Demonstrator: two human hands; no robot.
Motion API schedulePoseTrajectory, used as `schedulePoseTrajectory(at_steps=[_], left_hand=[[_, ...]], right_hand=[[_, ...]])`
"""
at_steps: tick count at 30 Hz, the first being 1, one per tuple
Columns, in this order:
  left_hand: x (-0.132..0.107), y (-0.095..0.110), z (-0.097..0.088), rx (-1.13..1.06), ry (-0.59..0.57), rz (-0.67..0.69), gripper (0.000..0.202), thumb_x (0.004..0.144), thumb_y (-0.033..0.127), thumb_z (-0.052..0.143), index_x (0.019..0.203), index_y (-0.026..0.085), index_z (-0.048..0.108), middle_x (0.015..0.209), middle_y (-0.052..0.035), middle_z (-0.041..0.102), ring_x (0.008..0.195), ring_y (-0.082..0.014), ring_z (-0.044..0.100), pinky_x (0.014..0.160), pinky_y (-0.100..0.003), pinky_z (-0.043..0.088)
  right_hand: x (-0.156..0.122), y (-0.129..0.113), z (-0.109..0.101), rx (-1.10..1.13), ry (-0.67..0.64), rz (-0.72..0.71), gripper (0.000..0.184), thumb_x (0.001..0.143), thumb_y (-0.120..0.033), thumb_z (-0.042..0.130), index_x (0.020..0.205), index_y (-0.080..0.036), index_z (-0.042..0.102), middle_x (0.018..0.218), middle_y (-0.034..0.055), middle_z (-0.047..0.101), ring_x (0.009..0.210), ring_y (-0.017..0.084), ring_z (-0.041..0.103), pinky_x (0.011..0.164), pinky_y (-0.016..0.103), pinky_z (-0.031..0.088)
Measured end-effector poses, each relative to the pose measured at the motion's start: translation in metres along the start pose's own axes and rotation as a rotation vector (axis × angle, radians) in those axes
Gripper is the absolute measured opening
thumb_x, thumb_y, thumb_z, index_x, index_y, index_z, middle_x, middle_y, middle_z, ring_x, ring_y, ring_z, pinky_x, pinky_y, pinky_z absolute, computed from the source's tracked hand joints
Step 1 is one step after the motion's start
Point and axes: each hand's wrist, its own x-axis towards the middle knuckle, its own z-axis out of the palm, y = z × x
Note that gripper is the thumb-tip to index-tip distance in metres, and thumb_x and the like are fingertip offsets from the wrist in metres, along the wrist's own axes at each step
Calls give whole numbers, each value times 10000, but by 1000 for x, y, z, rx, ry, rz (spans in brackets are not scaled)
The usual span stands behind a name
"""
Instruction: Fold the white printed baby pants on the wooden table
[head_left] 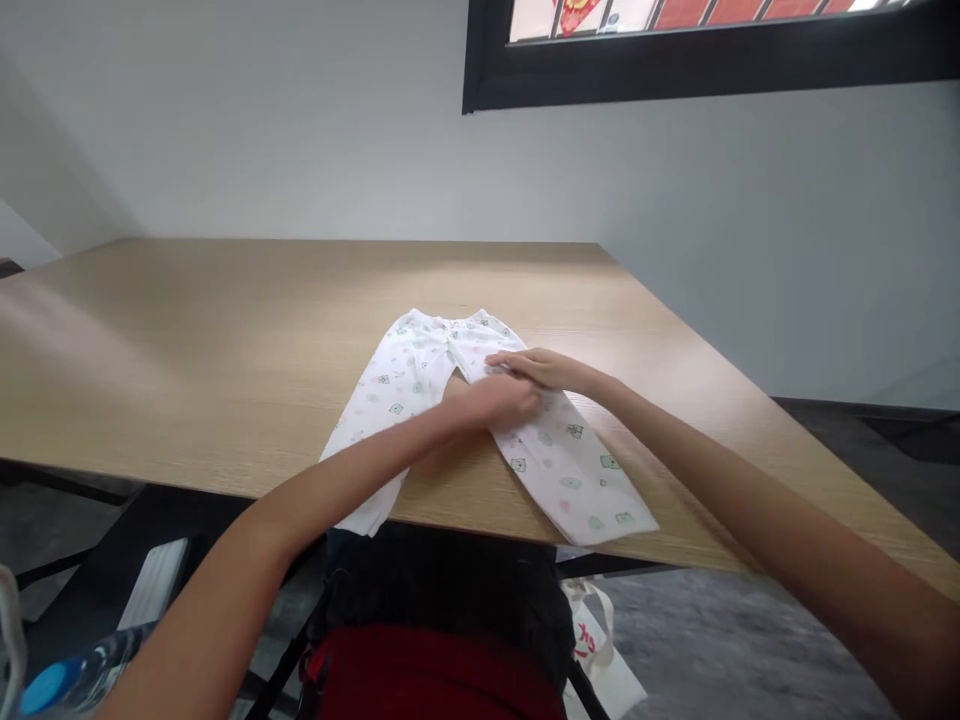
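A pair of small white trousers [397, 385] printed with little green and pink figures lies spread on the table. Its waistband points away from me and its two legs spread toward me. One leg's hem hangs past the table's front edge. My right hand [551, 370] rests on the upper part of the right-hand leg, fingers stretched out over the cloth. Reaching across the gap between the legs, my left hand [514, 400] is at that same leg, just below the right hand. Motion smears its fingers, so whether they grip cloth does not show.
The wooden table [225, 340] reaches to the wall, with its right edge slanting toward me. At lower left, a blue-capped bottle [82, 670] and a white object [155, 580] rest on a black chair [180, 515]. A white bag [604, 650] sits below the table.
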Motion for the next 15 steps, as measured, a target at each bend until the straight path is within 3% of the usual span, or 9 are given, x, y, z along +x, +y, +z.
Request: schedulePoseTrajectory(at_steps=[3, 6, 8, 11, 15], left_hand=[[-36, 38, 25, -2, -45, 178, 380, 910, 315, 341, 1214, 113, 448, 1232, -104, 512, 1084, -218, 495, 925, -326, 379], [-80, 71, 50, 41, 92, 251, 445, 910, 342, 348, 1275, 87, 368, 1281, -122, 454, 1153, -243, 422, 1003, -365, 289], [-94, 83, 61, 80, 176, 245, 471, 905, 364, 367, 1291, 96, 340, 1171, -104, 518, 1059, -227, 472, 951, -365, 337], [-86, 93, 69, 172, 251, 189, 439, 892, 380, 398, 1279, 178, 351, 997, -61, 539, 876, -209, 510, 780, -378, 420], [-57, 103, 79, 221, 314, 128, 253, 864, 413, 433, 997, 218, 523, 897, -66, 521, 807, -222, 503, 647, -361, 426]], right_hand=[[16, 19, 8, -147, 62, -5, 391, 963, -373, 245, 1259, -287, 486, 1355, -40, 372, 1247, 201, 315, 1046, 374, 230], [42, 39, 9, -340, 168, 59, 423, 950, -278, 241, 1347, -209, 369, 1403, 9, 285, 1292, 214, 213, 1057, 433, 153], [55, 48, 9, -388, 245, 102, 433, 931, -237, 251, 1344, -184, 371, 1392, 38, 310, 1279, 230, 244, 1040, 441, 187], [61, 49, 12, -315, 376, 103, 400, 887, -205, 329, 1257, -160, 476, 1283, 80, 464, 1165, 242, 416, 969, 384, 313], [53, 28, 8, -13, 570, 238, 266, 815, -188, 473, 1052, -144, 585, 1009, 71, 619, 918, 201, 558, 792, 285, 422]])
